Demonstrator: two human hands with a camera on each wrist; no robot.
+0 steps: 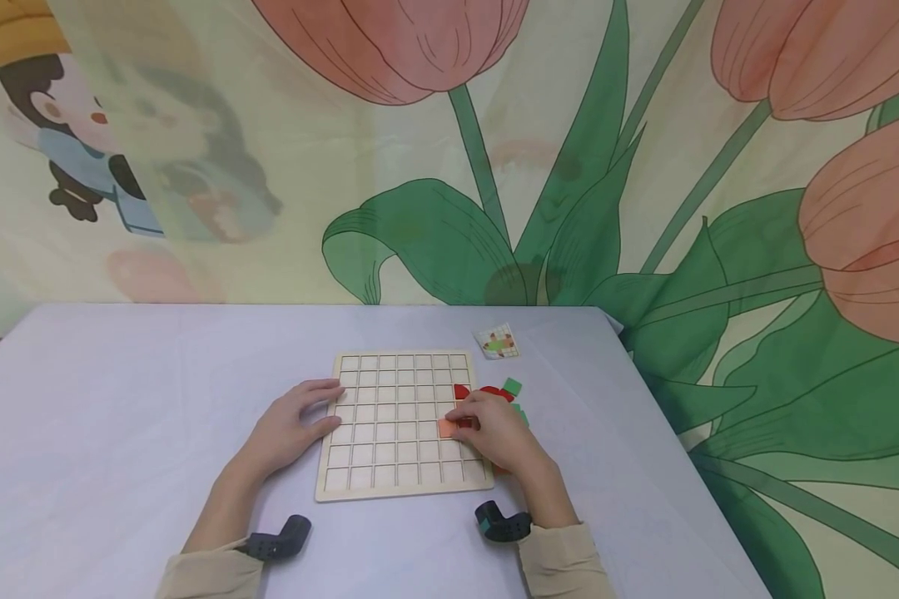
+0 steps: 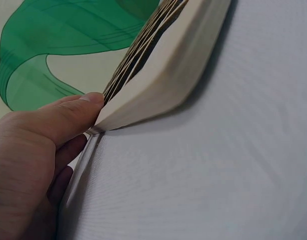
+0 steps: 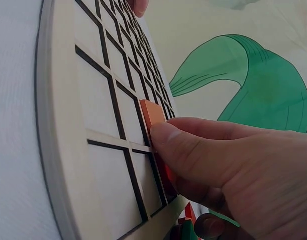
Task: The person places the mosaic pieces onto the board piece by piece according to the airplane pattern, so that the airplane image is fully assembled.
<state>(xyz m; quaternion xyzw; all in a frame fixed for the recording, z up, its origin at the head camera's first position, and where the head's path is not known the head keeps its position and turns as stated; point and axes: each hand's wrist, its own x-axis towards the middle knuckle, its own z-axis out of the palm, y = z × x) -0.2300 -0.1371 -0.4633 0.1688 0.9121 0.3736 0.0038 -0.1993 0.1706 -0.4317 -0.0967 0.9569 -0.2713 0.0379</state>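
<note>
A pale wooden grid board (image 1: 385, 432) lies on the table. At its left edge, my left hand (image 1: 288, 426) touches the rim with the thumb and fingers spread apart; in the left wrist view the thumb (image 2: 76, 114) rests on the rim. My right hand (image 1: 498, 426) pinches an orange square tile (image 1: 445, 428) between thumb and fingers over the board's right part. The right wrist view shows this orange tile (image 3: 153, 114) tilted against the grid, with a red piece (image 3: 166, 175) close under the fingers. A red quarter-round tile (image 1: 460, 391) lies at the board's right edge.
Red tiles (image 1: 498, 392) and green tiles (image 1: 512, 386) lie right of the board, partly hidden by the right hand. Behind them is a small pattern card (image 1: 498, 342). A white cloth (image 1: 157, 399) covers the table, and a printed tulip backdrop (image 1: 449, 241) hangs behind it.
</note>
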